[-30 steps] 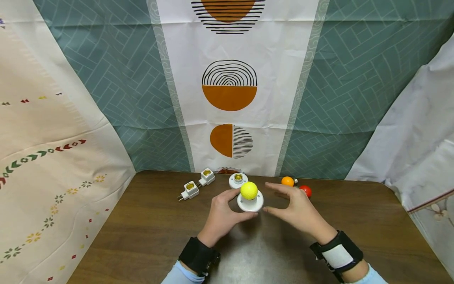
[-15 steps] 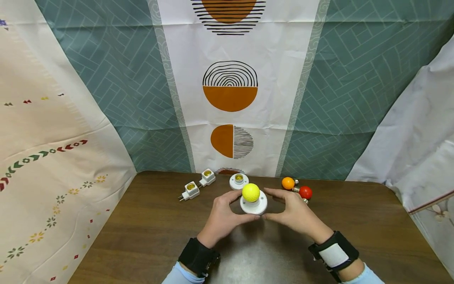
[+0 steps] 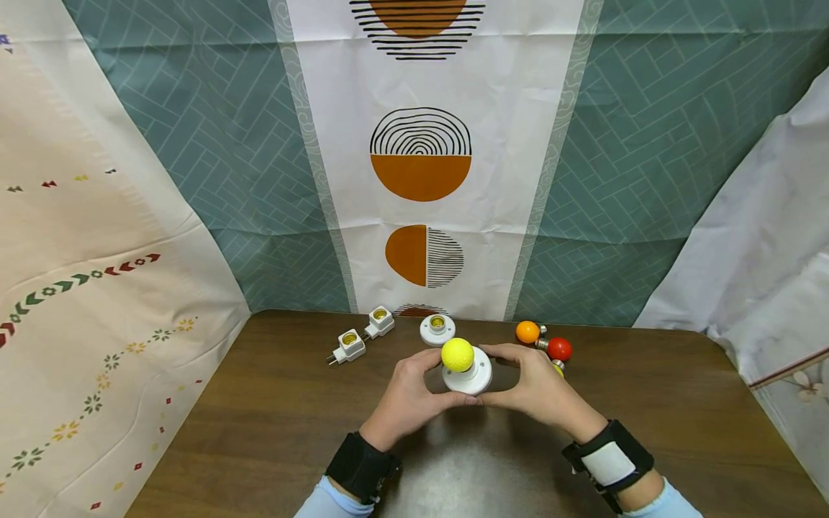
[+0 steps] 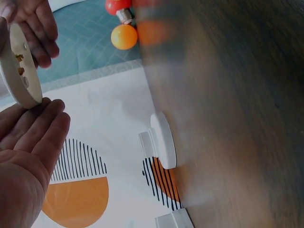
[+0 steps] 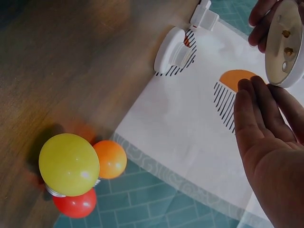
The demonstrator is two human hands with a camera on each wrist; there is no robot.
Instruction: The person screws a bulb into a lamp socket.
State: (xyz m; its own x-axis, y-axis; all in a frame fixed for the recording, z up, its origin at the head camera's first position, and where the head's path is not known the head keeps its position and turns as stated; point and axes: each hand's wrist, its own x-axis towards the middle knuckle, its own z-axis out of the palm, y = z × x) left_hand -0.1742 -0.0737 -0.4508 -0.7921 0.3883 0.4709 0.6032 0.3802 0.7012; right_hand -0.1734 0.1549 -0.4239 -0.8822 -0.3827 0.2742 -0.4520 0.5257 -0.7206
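From where I stand, the left hand (image 3: 409, 388) and right hand (image 3: 540, 381) grip the white round lamp holder (image 3: 479, 379) by its rim, thumbs and fingers spread about its width, and hold it above the wooden table (image 3: 291, 417) with the yellow globe bulb (image 3: 458, 355) on top. Light, even pressure from both sides seems best (that smooth bulb looks a poor handhold), with the base level.

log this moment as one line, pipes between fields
left grip: white round lamp holder | right grip: same holder | holder: off table, yellow bulb on top | on table: orange bulb, red bulb
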